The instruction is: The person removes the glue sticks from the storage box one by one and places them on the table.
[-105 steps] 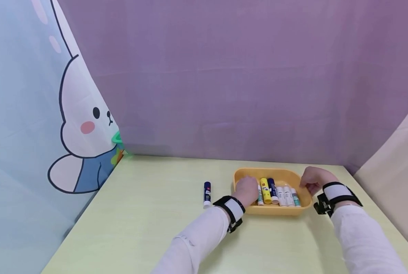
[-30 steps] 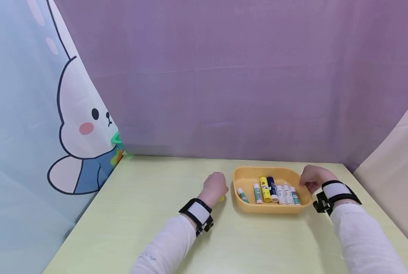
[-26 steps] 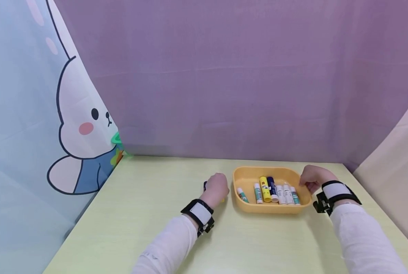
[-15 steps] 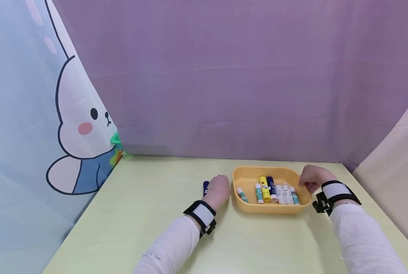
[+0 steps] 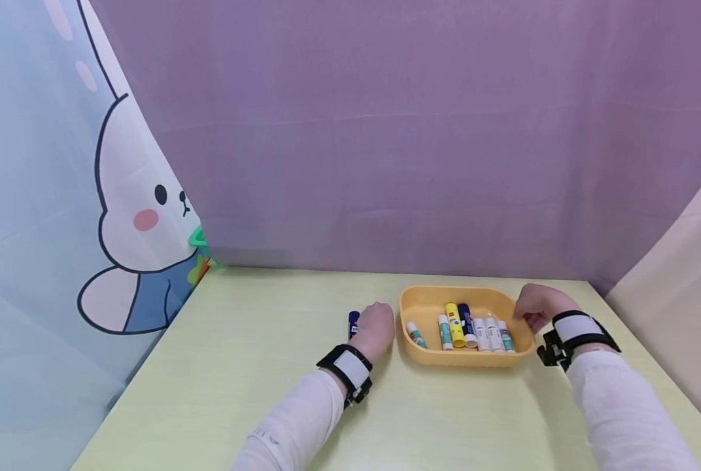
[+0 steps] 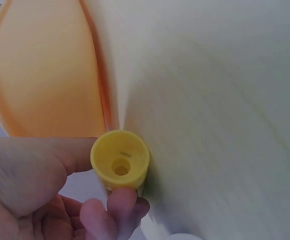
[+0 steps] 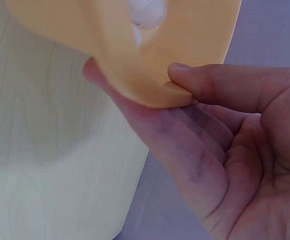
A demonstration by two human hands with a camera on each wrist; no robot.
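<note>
In the left wrist view, my left hand (image 6: pixel 40 185) pinches a yellow glue stick (image 6: pixel 120 157) between thumb and fingers, its hollow end facing the camera. In the head view this left hand (image 5: pixel 375 327) hides the yellow stick and is low over the table, left of the orange plastic basket (image 5: pixel 439 358). Just left of the hand lies a navy glue stick (image 5: pixel 353 322), partly covered by it. My right hand (image 5: pixel 540 306) grips the basket's right end; in the right wrist view its thumb is inside the rim (image 7: pixel 155 95) and its fingers are outside.
Inside the basket lie a tilted teal-and-white stick (image 5: pixel 416 335), another teal-and-white stick (image 5: pixel 445 332), a yellow glue stick (image 5: pixel 454 324), a navy one (image 5: pixel 468 326) and several small white or teal tubes (image 5: pixel 494 335). A purple curtain (image 5: pixel 386 163) hangs behind the table (image 5: pixel 256 366).
My left hand has moved from inside the basket leftward to the table with the yellow glue stick, then slightly right, uncovering the navy stick's end. My right hand has stayed on the rim.
</note>
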